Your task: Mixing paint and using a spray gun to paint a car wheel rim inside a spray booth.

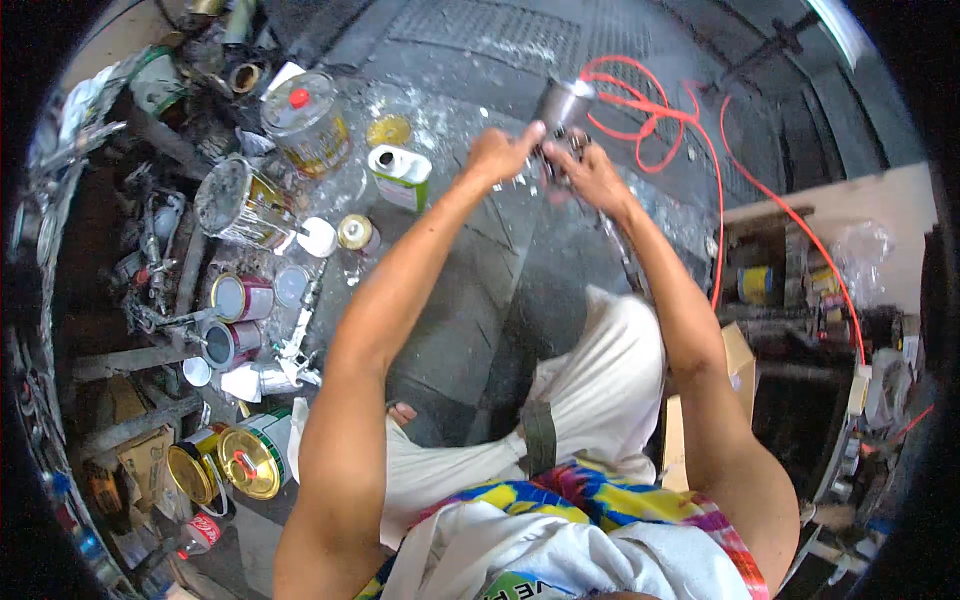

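Note:
Out in front of me, at arm's length, I hold a paint spray gun [556,140] with a silver metal cup [566,104] at its far end. My right hand [594,180] is closed round the gun's body. My left hand [500,155] is closed against its left side, with the thumb by the cup; its other fingers are partly hidden. Some blur covers the gun's lower part. A thin dark and silver length [622,255] runs from below my right hand toward my knee. A white and green can [402,178] stands to the left of my left hand.
A red hose [718,190] loops over the floor beyond my right hand. Paint cans, including a tin [238,298], crowd the left side near another spray gun [292,360]. Gold-lidded cans [252,462] and a bottle [203,533] stand lower left. Shelving [790,385] is on the right.

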{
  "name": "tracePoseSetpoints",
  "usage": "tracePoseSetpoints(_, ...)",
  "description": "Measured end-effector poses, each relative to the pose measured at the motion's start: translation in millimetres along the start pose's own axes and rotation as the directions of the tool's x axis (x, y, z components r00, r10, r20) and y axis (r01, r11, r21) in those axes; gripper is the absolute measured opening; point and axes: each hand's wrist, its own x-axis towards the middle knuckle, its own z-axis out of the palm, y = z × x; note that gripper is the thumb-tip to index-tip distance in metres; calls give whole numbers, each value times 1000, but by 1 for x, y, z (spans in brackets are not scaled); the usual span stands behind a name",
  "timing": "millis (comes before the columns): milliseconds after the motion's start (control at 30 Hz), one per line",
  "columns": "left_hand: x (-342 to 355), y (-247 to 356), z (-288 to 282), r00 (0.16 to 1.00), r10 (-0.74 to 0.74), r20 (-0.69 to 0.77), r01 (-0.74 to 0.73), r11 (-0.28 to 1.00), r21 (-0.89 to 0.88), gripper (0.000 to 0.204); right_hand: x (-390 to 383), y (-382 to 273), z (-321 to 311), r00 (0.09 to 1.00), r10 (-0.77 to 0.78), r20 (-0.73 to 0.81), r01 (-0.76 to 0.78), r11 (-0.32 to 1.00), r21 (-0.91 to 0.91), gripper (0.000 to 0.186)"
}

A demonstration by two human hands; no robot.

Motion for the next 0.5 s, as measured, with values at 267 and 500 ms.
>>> tracePoseSetpoints(267, -68, 79, 31, 919, -3, 395, 387, 215, -897, 56, 30, -18, 4, 933, -282, -223, 210, 931, -299, 45)
tracePoseSetpoints(500, -24, -12, 45, 964, 70, 255, 215, 349, -912, 70, -108, 8, -83, 1000, 6, 23, 9, 793, -609, 43)
